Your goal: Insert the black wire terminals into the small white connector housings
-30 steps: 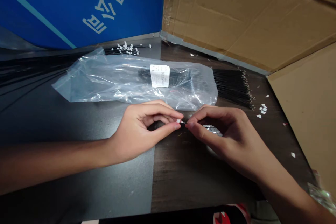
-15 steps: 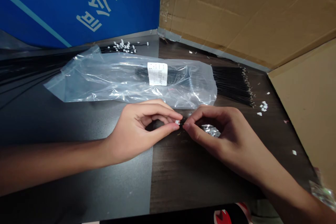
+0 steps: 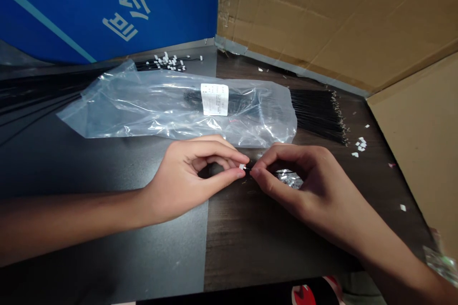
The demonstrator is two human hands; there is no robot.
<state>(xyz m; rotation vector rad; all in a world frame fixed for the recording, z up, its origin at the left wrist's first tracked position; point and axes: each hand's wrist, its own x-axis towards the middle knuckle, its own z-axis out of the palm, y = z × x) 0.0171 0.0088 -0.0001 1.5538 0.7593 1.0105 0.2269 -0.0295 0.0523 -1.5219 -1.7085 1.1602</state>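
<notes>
Between thumb and forefinger, my left hand [image 3: 202, 171] pinches a small white connector housing [image 3: 242, 167]. My right hand [image 3: 296, 181] pinches a thin black wire [image 3: 248, 168] close to its end, and that end meets the right side of the housing. How deep the wire sits in it is too small to make out. Just beyond both hands lies a clear plastic bag [image 3: 161, 105] with a white label [image 3: 214, 99]. Black wires with bare metal ends [image 3: 318, 114] stick out of the bag's right side.
Loose white housings [image 3: 361, 144] lie at the right. Behind the bag, black wires end in several white housings [image 3: 168, 61]. A blue panel [image 3: 71, 5] and a cardboard wall [image 3: 304, 19] border the table. A small shiny bag [image 3: 289, 178] is partly behind my right hand.
The wire's metal end, visible beside the housing before, is now covered; black wire runs right up to the white housing. Both hands keep nearly the same place.
</notes>
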